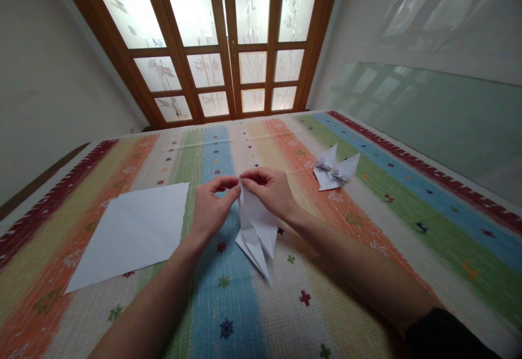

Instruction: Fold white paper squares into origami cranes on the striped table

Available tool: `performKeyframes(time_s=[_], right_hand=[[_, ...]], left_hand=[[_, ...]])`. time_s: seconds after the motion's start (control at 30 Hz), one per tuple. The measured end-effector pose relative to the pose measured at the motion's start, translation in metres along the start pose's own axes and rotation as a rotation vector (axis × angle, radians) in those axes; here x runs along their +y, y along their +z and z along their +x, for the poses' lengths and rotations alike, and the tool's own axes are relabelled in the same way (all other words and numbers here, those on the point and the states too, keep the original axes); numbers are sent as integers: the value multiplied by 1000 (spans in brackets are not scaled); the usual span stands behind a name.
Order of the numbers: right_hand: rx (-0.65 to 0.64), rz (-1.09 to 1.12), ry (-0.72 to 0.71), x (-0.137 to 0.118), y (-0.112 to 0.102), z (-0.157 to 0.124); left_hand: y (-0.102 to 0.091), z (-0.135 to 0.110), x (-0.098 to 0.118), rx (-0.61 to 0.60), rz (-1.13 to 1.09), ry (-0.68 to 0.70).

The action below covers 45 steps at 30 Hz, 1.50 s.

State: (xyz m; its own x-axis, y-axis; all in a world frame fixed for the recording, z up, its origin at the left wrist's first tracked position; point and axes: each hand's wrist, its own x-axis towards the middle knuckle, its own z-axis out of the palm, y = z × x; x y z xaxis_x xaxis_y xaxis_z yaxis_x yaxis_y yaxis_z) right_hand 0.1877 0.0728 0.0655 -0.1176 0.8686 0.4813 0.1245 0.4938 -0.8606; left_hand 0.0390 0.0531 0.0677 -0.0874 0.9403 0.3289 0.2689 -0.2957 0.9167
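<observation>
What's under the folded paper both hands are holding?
Only the striped cloth shows around the folded paper, which the left hand and right hand pinch at its top. Whatever lies directly beneath it is covered.

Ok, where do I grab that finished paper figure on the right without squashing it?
Probably the bunched middle of the folded paper figure, from above, with the right hand, which is nearer. Its thin pointed flaps fan out from there and could bend. That hand and the left hand now pinch the half-folded paper.
</observation>
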Motion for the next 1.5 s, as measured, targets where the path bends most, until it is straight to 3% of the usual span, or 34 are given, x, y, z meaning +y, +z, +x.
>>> performKeyframes(time_s=[0.13,0.3,0.6,1.0,1.5], right_hand=[[45,-7,65,-5,1,0],[-8,16,89,-9,-1,0],[-73,49,143,-8,-1,2],[-96,78,174,-6,-3,3],[-40,77,165,-9,3,-2]], left_hand=[[1,-5,7,48,126,95],[1,-8,12,65,225,171],[3,-5,7,32,148,61],[3,-2,-5,-11,-122,-118],[3,-3,-2,7,-36,-71]])
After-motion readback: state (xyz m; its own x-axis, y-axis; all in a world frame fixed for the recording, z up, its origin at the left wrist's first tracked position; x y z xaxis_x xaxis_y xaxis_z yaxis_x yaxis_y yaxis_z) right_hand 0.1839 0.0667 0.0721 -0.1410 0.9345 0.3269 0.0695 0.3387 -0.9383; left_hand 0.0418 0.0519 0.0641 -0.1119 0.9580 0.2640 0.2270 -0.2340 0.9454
